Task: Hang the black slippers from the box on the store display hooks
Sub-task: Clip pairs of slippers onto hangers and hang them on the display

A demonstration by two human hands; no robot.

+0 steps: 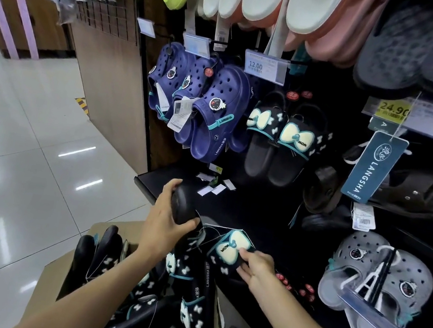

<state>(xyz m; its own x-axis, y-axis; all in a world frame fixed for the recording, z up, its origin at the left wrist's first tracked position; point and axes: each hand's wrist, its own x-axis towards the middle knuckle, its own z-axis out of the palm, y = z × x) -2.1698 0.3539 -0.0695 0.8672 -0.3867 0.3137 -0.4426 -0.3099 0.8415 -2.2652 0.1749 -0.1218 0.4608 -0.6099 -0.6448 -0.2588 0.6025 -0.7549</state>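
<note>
Two bare forearms are reaching into view from the lower edge, with no sleeves showing anywhere along them. The left hand (pixel 166 230) and the right hand (pixel 256 269) are both uncovered, wearing no gloves. No rings, watch or bracelet are showing on the fingers or wrists. The fingernails are appearing short and unpainted, though the wide lens is blurring fine detail.

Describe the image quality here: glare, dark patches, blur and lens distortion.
Head view: ceiling lights glare as streaks on the glossy floor tiles; the black display wall swallows detail in shadow; the wide-angle lens bows the edges, and the grey sandals at top right look soft; both hands and the cardboard box are sharp.
</note>
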